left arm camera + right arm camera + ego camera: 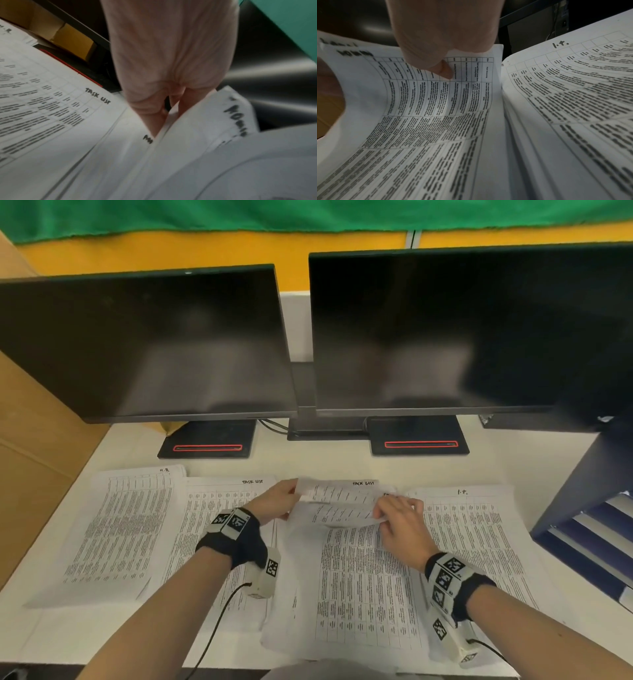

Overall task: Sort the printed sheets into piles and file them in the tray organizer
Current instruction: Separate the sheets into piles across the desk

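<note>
Several piles of printed sheets lie side by side on the white desk [308,463]: one marked H.R. [120,525], one marked TASK LIST [212,505], a middle stack [363,583] and one marked I.T. [479,529]. My left hand [291,498] pinches the far left corner of sheets lifted off the middle stack; the top lifted sheet [339,491] reads TASK LIST. My right hand [380,513] pinches the far right edge of the lifted sheets, its thumb [443,70] on a printed table. In the left wrist view my fingers [154,115] sit between curled sheets [197,128].
Two dark monitors [144,344] [462,330] stand close behind the piles on black bases [209,440]. The dark blue tray organizer [589,542] stands at the desk's right edge. A cardboard box [30,446] borders the left side. Wrist-camera cables [219,621] trail over the front papers.
</note>
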`<state>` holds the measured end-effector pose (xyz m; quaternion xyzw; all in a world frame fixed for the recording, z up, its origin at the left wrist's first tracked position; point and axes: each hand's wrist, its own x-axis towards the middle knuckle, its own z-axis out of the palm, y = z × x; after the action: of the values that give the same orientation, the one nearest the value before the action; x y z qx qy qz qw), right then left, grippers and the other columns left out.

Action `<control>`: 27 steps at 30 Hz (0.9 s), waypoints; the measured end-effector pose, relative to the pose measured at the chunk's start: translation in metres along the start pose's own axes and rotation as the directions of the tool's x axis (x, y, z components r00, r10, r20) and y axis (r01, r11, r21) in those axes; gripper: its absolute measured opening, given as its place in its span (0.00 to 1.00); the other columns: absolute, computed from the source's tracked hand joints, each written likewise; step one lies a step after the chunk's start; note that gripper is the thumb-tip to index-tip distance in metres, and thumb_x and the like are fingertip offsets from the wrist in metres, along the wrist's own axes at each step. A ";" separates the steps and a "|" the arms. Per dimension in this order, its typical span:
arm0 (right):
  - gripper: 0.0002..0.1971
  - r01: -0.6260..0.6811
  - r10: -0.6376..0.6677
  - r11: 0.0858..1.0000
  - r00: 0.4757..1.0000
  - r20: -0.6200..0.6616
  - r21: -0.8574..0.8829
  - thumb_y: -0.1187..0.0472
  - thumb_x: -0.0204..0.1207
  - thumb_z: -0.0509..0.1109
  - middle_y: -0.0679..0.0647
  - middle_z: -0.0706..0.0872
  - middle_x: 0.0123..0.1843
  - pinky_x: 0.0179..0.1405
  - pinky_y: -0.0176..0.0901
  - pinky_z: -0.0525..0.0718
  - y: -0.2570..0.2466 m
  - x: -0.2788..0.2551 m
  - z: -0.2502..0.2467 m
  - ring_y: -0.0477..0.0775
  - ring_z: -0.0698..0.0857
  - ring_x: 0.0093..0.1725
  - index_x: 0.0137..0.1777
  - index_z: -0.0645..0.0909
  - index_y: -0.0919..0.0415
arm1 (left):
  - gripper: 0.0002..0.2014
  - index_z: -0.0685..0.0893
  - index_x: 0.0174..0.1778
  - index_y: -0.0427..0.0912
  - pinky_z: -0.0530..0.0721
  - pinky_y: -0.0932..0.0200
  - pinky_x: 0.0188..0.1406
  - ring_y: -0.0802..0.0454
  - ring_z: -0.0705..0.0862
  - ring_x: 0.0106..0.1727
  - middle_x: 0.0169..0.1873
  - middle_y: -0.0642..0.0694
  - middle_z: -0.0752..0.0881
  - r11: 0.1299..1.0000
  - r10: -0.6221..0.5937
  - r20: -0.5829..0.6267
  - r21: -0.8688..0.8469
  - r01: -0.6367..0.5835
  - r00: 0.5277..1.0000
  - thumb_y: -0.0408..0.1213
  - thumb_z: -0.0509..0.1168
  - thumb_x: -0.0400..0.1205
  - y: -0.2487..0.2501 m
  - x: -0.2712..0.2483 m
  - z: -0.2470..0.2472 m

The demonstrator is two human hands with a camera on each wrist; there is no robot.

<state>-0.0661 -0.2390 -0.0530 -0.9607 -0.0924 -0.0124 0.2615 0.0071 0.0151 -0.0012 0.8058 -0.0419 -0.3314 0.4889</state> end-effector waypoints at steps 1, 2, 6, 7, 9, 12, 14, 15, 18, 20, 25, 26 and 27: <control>0.14 -0.008 0.008 1.000 1.000 -0.002 0.003 0.70 0.70 0.63 0.41 0.79 0.46 0.58 0.40 0.58 0.000 0.000 -0.001 0.43 0.74 0.52 0.40 0.70 0.47 | 0.12 0.79 0.62 0.53 0.82 0.55 0.46 0.51 0.83 0.51 0.54 0.49 0.85 0.999 0.046 -0.042 -0.025 -0.047 0.998 0.38 0.56 0.86 0.004 -0.003 0.000; 0.13 -0.020 0.020 1.000 1.000 0.000 0.004 0.69 0.71 0.62 0.41 0.79 0.45 0.59 0.40 0.58 0.000 0.001 -0.002 0.44 0.74 0.51 0.40 0.70 0.48 | 0.12 0.79 0.60 0.53 0.80 0.56 0.43 0.52 0.83 0.48 0.52 0.50 0.86 0.994 0.084 -0.087 -0.059 -0.089 0.993 0.38 0.54 0.86 0.012 -0.007 0.000; 0.10 -0.039 0.039 0.999 0.999 0.007 0.004 0.69 0.72 0.61 0.43 0.78 0.43 0.60 0.40 0.57 -0.002 0.002 -0.006 0.46 0.74 0.49 0.41 0.72 0.51 | 0.11 0.79 0.56 0.37 0.81 0.57 0.43 0.48 0.84 0.46 0.45 0.45 0.85 0.974 0.045 -0.283 -0.202 -0.105 0.958 0.30 0.53 0.85 0.034 -0.009 -0.028; 0.09 -0.038 0.038 0.999 0.999 0.007 -0.002 0.69 0.72 0.61 0.43 0.78 0.43 0.59 0.40 0.56 -0.002 0.003 -0.007 0.47 0.74 0.49 0.41 0.73 0.51 | 0.11 0.79 0.55 0.33 0.79 0.55 0.42 0.45 0.83 0.45 0.43 0.41 0.83 0.969 0.002 -0.342 -0.232 -0.087 0.940 0.27 0.54 0.83 0.036 -0.008 -0.042; 0.10 -0.035 0.035 0.999 0.999 0.012 -0.020 0.69 0.71 0.61 0.43 0.77 0.43 0.58 0.40 0.56 -0.002 0.003 -0.007 0.48 0.75 0.48 0.41 0.72 0.51 | 0.11 0.81 0.46 0.31 0.74 0.57 0.33 0.44 0.78 0.35 0.35 0.38 0.80 0.978 -0.081 -0.462 -0.207 -0.019 0.883 0.22 0.53 0.79 0.034 -0.004 -0.074; 0.10 -0.034 0.035 0.999 0.999 0.022 -0.035 0.68 0.71 0.62 0.43 0.77 0.43 0.59 0.40 0.56 -0.002 0.003 -0.006 0.47 0.75 0.48 0.41 0.72 0.51 | 0.12 0.80 0.49 0.26 0.71 0.55 0.31 0.40 0.76 0.33 0.31 0.33 0.76 0.977 -0.212 -0.594 -0.106 0.186 0.776 0.20 0.51 0.78 0.001 0.003 -0.128; 0.09 -0.036 0.037 0.999 0.999 0.028 -0.041 0.68 0.71 0.62 0.43 0.78 0.42 0.60 0.41 0.56 -0.002 0.002 -0.005 0.47 0.75 0.48 0.41 0.72 0.50 | 0.15 0.78 0.58 0.23 0.79 0.47 0.39 0.28 0.82 0.47 0.45 0.22 0.81 0.945 -0.300 -0.598 -0.082 0.315 0.744 0.21 0.51 0.79 -0.031 0.005 -0.154; 0.10 -0.034 0.036 0.999 0.999 0.028 -0.040 0.68 0.71 0.62 0.43 0.78 0.42 0.60 0.41 0.57 -0.002 0.002 -0.005 0.46 0.75 0.48 0.41 0.72 0.50 | 0.15 0.77 0.60 0.24 0.82 0.43 0.46 0.27 0.82 0.54 0.52 0.22 0.81 0.924 -0.344 -0.589 -0.072 0.376 0.732 0.23 0.51 0.81 -0.047 0.005 -0.163; 0.11 -0.008 0.010 0.999 1.000 0.027 -0.054 0.68 0.69 0.63 0.43 0.78 0.41 0.58 0.42 0.58 -0.002 0.002 -0.003 0.47 0.74 0.47 0.41 0.72 0.50 | 0.15 0.76 0.64 0.24 0.78 0.39 0.63 0.30 0.79 0.61 0.61 0.26 0.79 0.861 -0.378 -0.609 0.044 0.506 0.697 0.26 0.52 0.84 -0.077 -0.005 -0.167; 0.12 0.012 -0.010 0.997 1.000 0.028 -0.070 0.69 0.67 0.63 0.42 0.78 0.40 0.56 0.41 0.58 -0.002 0.002 0.000 0.47 0.74 0.46 0.40 0.71 0.49 | 0.16 0.74 0.66 0.22 0.73 0.41 0.69 0.30 0.76 0.66 0.64 0.25 0.77 0.813 -0.357 -0.631 0.153 0.562 0.689 0.27 0.52 0.86 -0.090 -0.011 -0.164; 0.12 0.062 -0.058 0.995 0.997 0.041 -0.081 0.67 0.69 0.62 0.41 0.77 0.40 0.59 0.43 0.59 -0.001 0.000 0.005 0.47 0.73 0.46 0.38 0.69 0.47 | 0.19 0.67 0.72 0.26 0.70 0.38 0.71 0.29 0.72 0.70 0.70 0.26 0.71 0.754 -0.355 -0.668 0.210 0.623 0.654 0.28 0.54 0.85 -0.106 -0.013 -0.151; 0.11 0.071 -0.068 0.994 0.997 0.045 -0.083 0.67 0.69 0.62 0.41 0.77 0.41 0.61 0.45 0.61 -0.001 0.000 0.005 0.47 0.73 0.47 0.39 0.68 0.47 | 0.22 0.64 0.74 0.30 0.72 0.37 0.70 0.29 0.72 0.69 0.71 0.28 0.68 0.747 -0.368 -0.694 0.176 0.641 0.619 0.29 0.57 0.83 -0.102 -0.013 -0.145; 0.11 0.077 -0.072 0.993 0.996 0.051 -0.089 0.67 0.69 0.61 0.42 0.77 0.41 0.63 0.48 0.63 -0.001 0.000 0.005 0.47 0.73 0.47 0.40 0.68 0.48 | 0.27 0.62 0.76 0.34 0.74 0.36 0.68 0.31 0.72 0.69 0.72 0.30 0.66 0.738 -0.342 -0.738 0.172 0.652 0.582 0.30 0.61 0.81 -0.095 -0.012 -0.138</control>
<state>-0.0660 -0.2352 -0.0567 -0.9675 -0.1337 -0.0033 0.2145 0.0530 0.1736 -0.0314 0.9312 0.2974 -0.1314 0.1646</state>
